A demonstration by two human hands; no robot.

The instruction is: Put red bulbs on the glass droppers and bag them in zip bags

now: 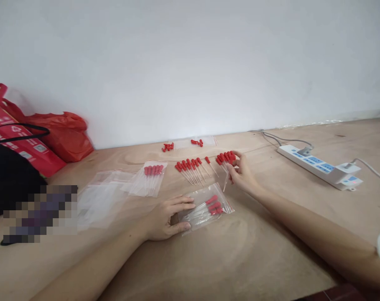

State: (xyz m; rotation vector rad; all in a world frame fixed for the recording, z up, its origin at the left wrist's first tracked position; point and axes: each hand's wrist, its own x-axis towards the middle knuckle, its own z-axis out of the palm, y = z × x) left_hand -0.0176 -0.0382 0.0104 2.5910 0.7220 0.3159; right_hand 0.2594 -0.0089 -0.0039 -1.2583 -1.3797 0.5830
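My left hand lies with fingers apart on the left end of a clear zip bag, which contains several red-capped droppers. My right hand pinches a dropper, its thin tip pointing down, beside a bunch of red-capped droppers. More droppers lie fanned out in the middle, with a single one near them. Left of these, a filled bag holds several droppers.
Flat clear bags lie at the left. Loose red caps and a clear bag are by the wall. Red bags and a black item stand far left; a power strip with cables is right.
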